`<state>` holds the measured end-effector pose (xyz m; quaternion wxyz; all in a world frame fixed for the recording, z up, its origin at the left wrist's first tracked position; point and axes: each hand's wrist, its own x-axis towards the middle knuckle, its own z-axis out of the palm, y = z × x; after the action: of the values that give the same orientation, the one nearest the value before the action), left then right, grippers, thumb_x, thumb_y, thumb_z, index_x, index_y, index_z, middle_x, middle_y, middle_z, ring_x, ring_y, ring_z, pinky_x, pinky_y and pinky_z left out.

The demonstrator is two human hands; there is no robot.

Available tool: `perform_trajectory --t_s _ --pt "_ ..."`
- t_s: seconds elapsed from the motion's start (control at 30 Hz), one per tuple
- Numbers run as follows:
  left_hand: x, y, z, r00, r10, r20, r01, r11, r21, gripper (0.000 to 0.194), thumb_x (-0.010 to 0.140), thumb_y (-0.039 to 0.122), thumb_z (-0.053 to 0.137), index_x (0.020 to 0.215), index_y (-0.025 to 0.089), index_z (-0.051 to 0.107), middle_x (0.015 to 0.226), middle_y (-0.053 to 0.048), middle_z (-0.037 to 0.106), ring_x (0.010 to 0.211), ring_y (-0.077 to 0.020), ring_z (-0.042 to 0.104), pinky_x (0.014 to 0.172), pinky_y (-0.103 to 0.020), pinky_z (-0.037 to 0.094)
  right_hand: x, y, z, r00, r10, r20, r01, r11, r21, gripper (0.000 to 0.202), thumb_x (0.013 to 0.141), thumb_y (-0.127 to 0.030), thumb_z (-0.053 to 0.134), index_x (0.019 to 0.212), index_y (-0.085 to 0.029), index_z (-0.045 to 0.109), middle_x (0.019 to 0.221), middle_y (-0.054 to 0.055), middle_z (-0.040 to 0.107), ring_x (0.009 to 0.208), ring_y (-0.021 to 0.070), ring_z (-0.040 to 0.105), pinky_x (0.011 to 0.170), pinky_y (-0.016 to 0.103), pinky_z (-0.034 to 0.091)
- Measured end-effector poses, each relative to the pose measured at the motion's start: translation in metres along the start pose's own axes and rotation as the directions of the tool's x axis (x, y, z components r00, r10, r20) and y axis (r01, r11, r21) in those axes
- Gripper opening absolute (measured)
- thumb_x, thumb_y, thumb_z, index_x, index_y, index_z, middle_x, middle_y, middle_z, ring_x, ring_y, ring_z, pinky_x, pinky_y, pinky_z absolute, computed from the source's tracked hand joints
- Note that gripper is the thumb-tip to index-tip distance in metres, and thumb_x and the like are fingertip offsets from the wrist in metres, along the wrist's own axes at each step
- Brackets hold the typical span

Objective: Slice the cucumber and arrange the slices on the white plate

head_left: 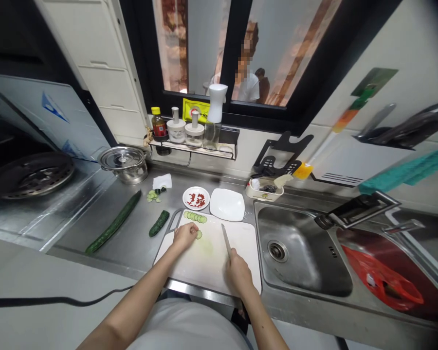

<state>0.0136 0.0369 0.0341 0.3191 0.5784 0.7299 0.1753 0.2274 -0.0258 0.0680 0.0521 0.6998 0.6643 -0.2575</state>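
My left hand (186,235) has its fingers closed on a cucumber slice (199,235) over the white cutting board (211,272). On the right side of the board my right hand (239,270) grips the handle of a knife (226,239), whose blade points away from me. A row of overlapping cucumber slices (195,217) lies along the board's far edge. Behind the board are a round plate (186,200) with chopped red pieces and a square white plate (227,204). A short cucumber piece (159,223) rests left of the board, with a long cucumber (114,222) farther left.
Cucumber scraps (153,196) lie beside a white tissue (162,181). A lidded steel pot (124,164) stands at the back left, and a dark pan (29,175) beyond it. A sink (295,248) adjoins the board's right. Bottles stand on a wall rack (193,147).
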Motion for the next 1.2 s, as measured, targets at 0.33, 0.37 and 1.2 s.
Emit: perform_trajectory --t_s 0.33,0.37,1.2 --pt "0.001 -0.011 -0.009 0.994 0.079 -0.072 -0.065 0.980 0.187 0.023 0.080 0.016 0.052 0.093 0.024 0.069 0.091 -0.003 0.072 0.096 -0.0235 0.063 0.087 -0.034 0.037 0.003 0.005 -0.006 0.997 -0.050 0.054 0.058 0.986 -0.156 0.032 0.095 -0.015 0.028 0.117 -0.014 0.051 0.097 0.015 0.068 0.096 0.0208 0.064 0.076 0.026 0.041" --pt "0.001 -0.012 -0.008 0.993 0.082 -0.082 -0.066 0.981 0.180 0.023 0.079 0.016 0.053 0.094 0.024 0.068 0.090 -0.004 0.072 0.096 -0.0236 0.063 0.086 -0.034 0.037 0.003 0.005 -0.008 0.997 -0.058 0.060 0.067 0.983 -0.168 0.031 0.095 -0.015 0.029 0.117 -0.014 0.051 0.098 0.014 0.068 0.097 0.0207 0.064 0.075 0.026 0.041" --pt "0.015 -0.038 0.004 0.986 -0.042 -0.160 0.029 0.996 -0.084 0.021 0.073 0.017 0.062 0.094 0.019 0.064 0.071 0.001 0.063 0.068 -0.0142 0.059 0.065 -0.023 0.038 -0.011 -0.040 -0.020 0.946 -0.244 0.213 0.301 0.905 -0.301 0.035 0.090 -0.007 0.032 0.116 -0.014 0.053 0.098 0.014 0.068 0.095 0.0215 0.064 0.071 0.027 0.042"
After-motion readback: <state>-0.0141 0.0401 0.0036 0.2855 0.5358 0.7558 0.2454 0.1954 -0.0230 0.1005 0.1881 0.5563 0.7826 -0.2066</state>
